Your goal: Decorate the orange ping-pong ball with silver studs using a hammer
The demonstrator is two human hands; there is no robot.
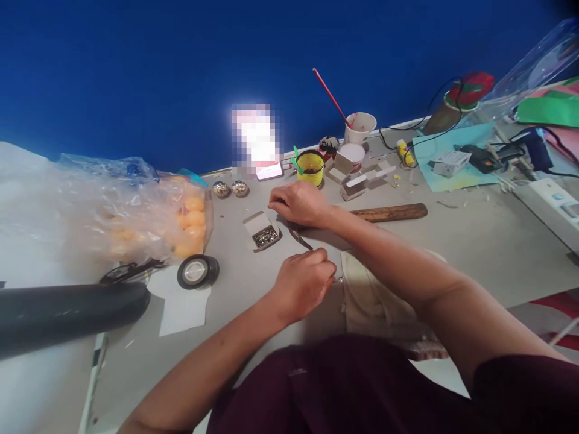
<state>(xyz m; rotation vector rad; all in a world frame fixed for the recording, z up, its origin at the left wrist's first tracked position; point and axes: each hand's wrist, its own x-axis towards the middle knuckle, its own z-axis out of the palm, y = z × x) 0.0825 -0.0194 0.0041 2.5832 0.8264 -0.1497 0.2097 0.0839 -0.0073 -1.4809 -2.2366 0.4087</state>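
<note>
My left hand [305, 283] is closed in a fist above the near part of the table; what its fingers hold, if anything, is hidden. Just right of it a small shiny bit [338, 279] shows by the edge of a beige cloth [362, 283]. Farther back, my right hand [298, 204] has its fingers curled together, their contents hidden. Under that wrist lies a hammer with a wooden handle [393, 213] and what looks like its dark curved head [299, 237]. Left of the hammer stands an open small box [256, 224] of tiny shiny metal pieces [266, 237], perhaps tacks.
Two shiny balls [221, 189], a lit phone [270, 171], a yellow cup [310, 169] and a paper cup [360, 128] line the back. A plastic bag of orange balls [193, 219] and a black tape roll [196, 272] sit left. A glue gun [484, 158] lies right.
</note>
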